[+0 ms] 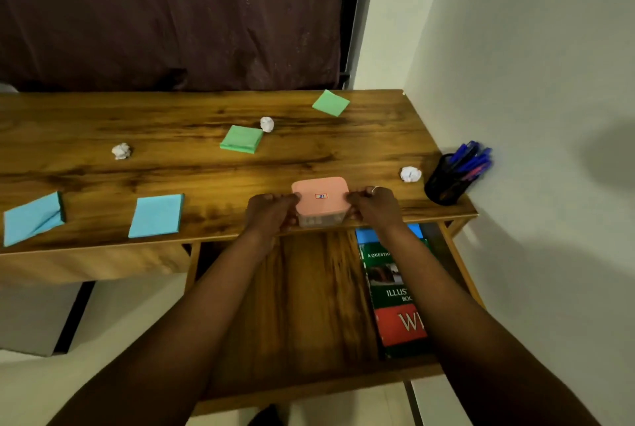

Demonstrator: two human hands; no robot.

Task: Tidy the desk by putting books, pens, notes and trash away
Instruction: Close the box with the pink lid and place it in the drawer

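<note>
- Green and red book (395, 295) lies flat on the right side of the wooden shelf (309, 305) below the table's front edge. Its long axis runs away from me, and the title reads upright from my side. A blue cover (366, 236) shows beneath its far end.
- At the table's (206, 171) front edge sits the pink-lidded box (321, 198), lid up over a clear body. It is slightly wider left to right and has a small label at the lid's middle.
- My left hand (271, 212) grips the box's left side, with my fingers (287, 198) curled onto the lid's edge. My right hand (374, 207) grips the right side the same way and wears a ring (375, 189).
- Left of my hands lies a blue note pad (156, 216). At the far left is a second blue note pad (32, 217) with its top sheet creased.
- To the right, a paper ball (410, 174) sits near the black pen cup (445, 181) in the corner. The blue pens (470, 157) in it lean towards the wall (532, 82).
- Farther back is a green note pad (241, 139) with a second paper ball (267, 124) just beside its far corner. A third paper ball (121, 151) lies well to the left.
- Another green note pad (331, 102) rests near the far edge, turned cornerwise.
- Behind the table hangs a dark brown curtain (171, 13).
</note>
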